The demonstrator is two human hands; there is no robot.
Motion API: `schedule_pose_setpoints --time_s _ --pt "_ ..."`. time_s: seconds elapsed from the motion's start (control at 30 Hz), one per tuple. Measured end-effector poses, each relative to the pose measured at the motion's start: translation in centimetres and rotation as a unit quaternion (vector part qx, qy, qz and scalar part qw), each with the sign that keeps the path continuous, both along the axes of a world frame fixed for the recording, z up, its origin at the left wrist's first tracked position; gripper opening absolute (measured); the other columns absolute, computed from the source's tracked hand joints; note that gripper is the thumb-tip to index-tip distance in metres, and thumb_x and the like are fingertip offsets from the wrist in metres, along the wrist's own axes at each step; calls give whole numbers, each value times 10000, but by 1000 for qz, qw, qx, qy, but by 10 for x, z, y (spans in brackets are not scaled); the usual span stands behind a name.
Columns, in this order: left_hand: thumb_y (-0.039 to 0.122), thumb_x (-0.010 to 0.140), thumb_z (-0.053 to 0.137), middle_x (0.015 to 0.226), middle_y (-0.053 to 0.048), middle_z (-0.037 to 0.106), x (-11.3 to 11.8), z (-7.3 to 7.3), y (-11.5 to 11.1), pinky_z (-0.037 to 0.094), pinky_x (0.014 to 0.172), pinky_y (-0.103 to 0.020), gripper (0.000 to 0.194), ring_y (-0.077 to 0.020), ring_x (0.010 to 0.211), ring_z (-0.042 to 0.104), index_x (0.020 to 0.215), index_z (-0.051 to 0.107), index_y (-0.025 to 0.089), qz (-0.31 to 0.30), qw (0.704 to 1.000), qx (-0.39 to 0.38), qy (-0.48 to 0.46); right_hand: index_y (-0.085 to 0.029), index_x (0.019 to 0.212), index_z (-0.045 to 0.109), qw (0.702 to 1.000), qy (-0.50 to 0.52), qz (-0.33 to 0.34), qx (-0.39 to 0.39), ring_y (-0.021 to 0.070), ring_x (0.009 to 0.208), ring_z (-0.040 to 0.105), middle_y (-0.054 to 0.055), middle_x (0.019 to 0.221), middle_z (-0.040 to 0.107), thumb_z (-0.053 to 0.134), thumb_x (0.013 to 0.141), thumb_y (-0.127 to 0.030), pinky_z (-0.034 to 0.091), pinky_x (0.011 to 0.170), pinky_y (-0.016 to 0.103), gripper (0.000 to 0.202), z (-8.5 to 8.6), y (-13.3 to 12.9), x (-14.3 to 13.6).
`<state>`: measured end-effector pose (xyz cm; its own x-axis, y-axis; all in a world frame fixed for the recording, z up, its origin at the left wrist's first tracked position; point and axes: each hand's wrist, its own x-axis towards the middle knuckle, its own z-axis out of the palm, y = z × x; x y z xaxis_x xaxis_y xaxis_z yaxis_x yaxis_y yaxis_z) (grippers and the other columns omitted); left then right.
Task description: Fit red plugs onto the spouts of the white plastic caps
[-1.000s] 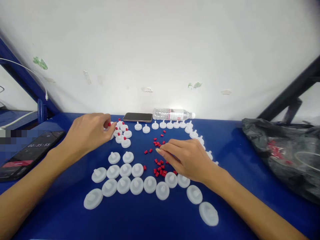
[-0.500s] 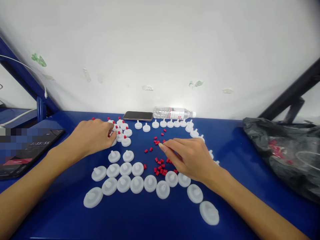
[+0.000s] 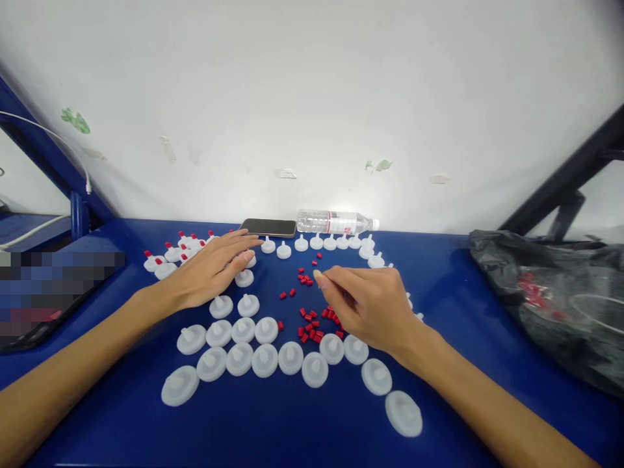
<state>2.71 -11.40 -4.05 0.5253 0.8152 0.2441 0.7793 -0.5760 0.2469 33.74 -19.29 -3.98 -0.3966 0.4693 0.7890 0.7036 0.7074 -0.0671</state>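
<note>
My left hand (image 3: 212, 268) lies stretched out over a cluster of white spouted lids at the left, fingers spread and nothing visible in its grasp. Several lids with red tips (image 3: 166, 270) show beyond and beside it; others are hidden under the hand. My right hand (image 3: 373, 305) hovers by the loose red tip caps (image 3: 312, 317), thumb and index finger pinched together. What the pinch holds, if anything, is hidden. Bare white spouted lids (image 3: 264, 361) stand in curved rows nearer to me, and more white lids (image 3: 316, 242) line the back.
Against the wall lie a dark phone (image 3: 269, 227) and a clear plastic bottle (image 3: 336, 222) on its side. A black plastic bag (image 3: 502, 260) with red pieces inside sits at the right. A partly blurred dark device (image 3: 29, 331) lies at the left on the blue table (image 3: 273, 422).
My left hand has gone from curled fingers among the red-tipped lids to stretched fingers, reaching further right over them. My right hand keeps its pinch in nearly the same place.
</note>
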Motion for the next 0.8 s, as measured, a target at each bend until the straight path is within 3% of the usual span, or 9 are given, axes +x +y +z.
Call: schedule_pose_setpoints --time_s 0.07,0.2,0.3,0.4,0.5,0.57,0.67,0.8 --pt "595 1099 230 1634 -81 555 -1 1 2 260 1324 -530 679 -325 1598 365 1532 579 206 9 1000 7 -4 -171 649 569 1000 -2 -9 4 67 457 292 -76 494 445 571 1076 -235 213 466 252 431 0 1 0" --pt "607 1045 321 1475 -138 682 7 11 12 427 1215 -519 673 -366 1419 572 1418 679 176 45 998 50 -20 -176 664 598 999 2 -31 -19 74 450 316 -72 500 472 548 1095 -275 215 470 264 446 3 2 2" --pt "548 982 407 1366 -157 736 20 20 29 482 1138 -499 620 -375 1317 635 1339 729 157 49 997 54 -17 -185 773 689 995 -20 -75 -68 97 496 468 -43 603 614 534 1112 -304 247 500 286 392 4 6 7" --pt "522 915 502 1216 -151 791 33 30 50 528 1018 -460 585 -364 1158 706 1299 755 161 48 998 28 -2 -202 1001 769 984 -71 -124 -111 170 721 676 11 836 765 547 1111 -262 326 573 300 255 4 13 13" --pt "515 821 622 895 -87 809 40 36 67 537 739 -360 482 -290 802 737 1127 821 200 42 999 -23 9 -194 1167 774 976 -117 -107 -150 237 974 734 60 1028 811 548 1114 -242 466 817 342 237 3 19 16" --pt "472 769 657 759 -50 775 43 37 74 480 628 -316 347 -242 669 697 936 842 231 35 998 -50 3 -188 1248 760 973 -137 -81 -170 256 1079 728 83 1125 813 537 1118 -234 462 999 409 262 0 21 17" --pt "432 738 663 712 -39 756 46 35 76 447 614 -304 232 -223 648 668 745 812 254 39 997 -57 -33 -186 1352 722 964 -173 -56 -193 265 1205 696 97 1237 797 520 1102 -141 434 1087 452 324 -5 24 19" --pt "510 768 698 790 -47 783 42 36 64 469 679 -323 262 -248 730 680 760 783 263 63 990 -38 -119 -189 1378 706 949 -222 -37 -222 259 1268 664 89 1263 791 529 1054 -41 423 1111 457 398 -10 25 21"
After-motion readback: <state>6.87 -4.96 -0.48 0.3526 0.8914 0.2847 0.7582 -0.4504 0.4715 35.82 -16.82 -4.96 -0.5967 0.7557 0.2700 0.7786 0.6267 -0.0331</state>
